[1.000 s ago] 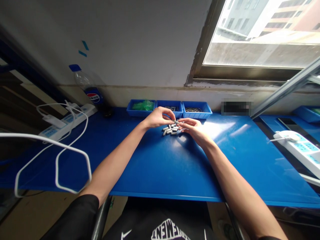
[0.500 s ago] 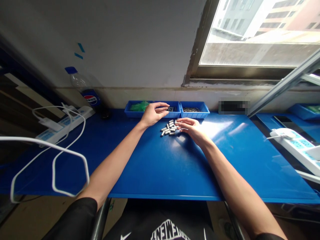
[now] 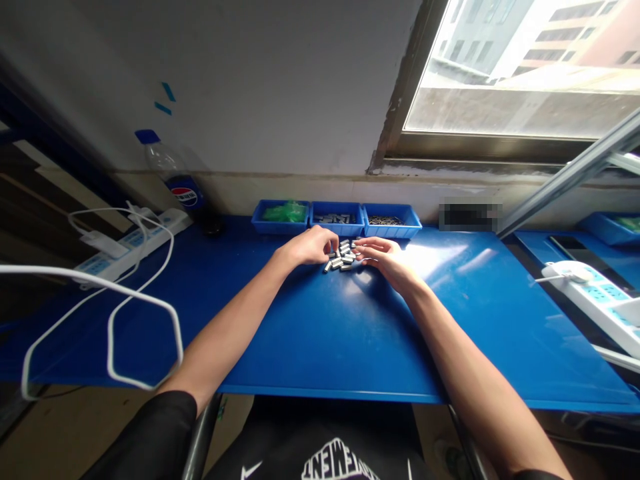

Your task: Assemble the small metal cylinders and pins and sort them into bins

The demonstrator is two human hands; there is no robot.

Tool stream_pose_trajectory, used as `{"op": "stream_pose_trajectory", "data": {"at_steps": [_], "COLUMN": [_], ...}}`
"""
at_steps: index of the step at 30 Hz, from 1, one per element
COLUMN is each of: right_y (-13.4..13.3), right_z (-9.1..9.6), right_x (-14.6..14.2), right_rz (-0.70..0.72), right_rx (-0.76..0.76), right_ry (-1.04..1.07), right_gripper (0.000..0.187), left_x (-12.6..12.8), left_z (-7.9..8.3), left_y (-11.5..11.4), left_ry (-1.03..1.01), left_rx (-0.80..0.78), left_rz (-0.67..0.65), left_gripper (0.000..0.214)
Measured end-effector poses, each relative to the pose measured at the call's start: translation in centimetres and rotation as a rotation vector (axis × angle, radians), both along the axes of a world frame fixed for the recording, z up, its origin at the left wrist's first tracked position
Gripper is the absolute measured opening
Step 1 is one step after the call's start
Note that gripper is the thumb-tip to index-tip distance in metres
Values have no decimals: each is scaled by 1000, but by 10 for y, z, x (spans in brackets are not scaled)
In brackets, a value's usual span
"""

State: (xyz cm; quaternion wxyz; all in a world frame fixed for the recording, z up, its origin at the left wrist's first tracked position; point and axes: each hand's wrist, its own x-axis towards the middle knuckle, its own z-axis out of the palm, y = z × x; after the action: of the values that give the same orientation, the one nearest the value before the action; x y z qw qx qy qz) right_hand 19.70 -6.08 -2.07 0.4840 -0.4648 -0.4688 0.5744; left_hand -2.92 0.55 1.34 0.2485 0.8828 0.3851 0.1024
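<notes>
A small pile of short silver metal cylinders (image 3: 346, 266) lies on the blue table. At its left edge my left hand (image 3: 311, 247) bends its fingers downward, the tips closed on one of the cylinders. My right hand (image 3: 383, 257) rests low at the right side of the pile, its fingers drawn together around a cylinder that they partly hide. Just behind the pile stands a blue bin (image 3: 337, 227) with more small metal pieces. To its right is a blue bin (image 3: 393, 231) of thin, nail-like pieces.
A blue bin (image 3: 280, 229) with green plastic stands at the left of the row. Further left are a cola bottle (image 3: 184, 195), a power strip (image 3: 113, 261) and a looping white cable (image 3: 176, 327). Another power strip (image 3: 595, 290) lies at the right, below a slanting metal bar (image 3: 560, 175).
My left hand has come down from in front of the middle bin to the pile's left edge, its fingers now bent inward. My right hand has hardly moved.
</notes>
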Motion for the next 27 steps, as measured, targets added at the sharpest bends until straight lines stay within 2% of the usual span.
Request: {"op": "stream_pose_trajectory", "data": {"at_steps": [4,10,16,27], "right_y": [0,-2,-4,-4], "right_z": [0,1,3,4], "right_x": [0,-1,-3,-1], "right_rz": [1,5,24,29], "right_rx": [2,42,86,87], "right_ry": [-1,-84,-88,-95], "right_gripper": [36,37,42,40], "left_x": [-1,0,8,11], "left_z": [1,10,10,11], "left_y": [1,1,-2,-6], "left_ry": [-58,-342,-568,-594], "left_rx": [-18,-28,-130,-148], "left_rz": [7,-21,-73,-62], "left_gripper": [32,32,29,25]}}
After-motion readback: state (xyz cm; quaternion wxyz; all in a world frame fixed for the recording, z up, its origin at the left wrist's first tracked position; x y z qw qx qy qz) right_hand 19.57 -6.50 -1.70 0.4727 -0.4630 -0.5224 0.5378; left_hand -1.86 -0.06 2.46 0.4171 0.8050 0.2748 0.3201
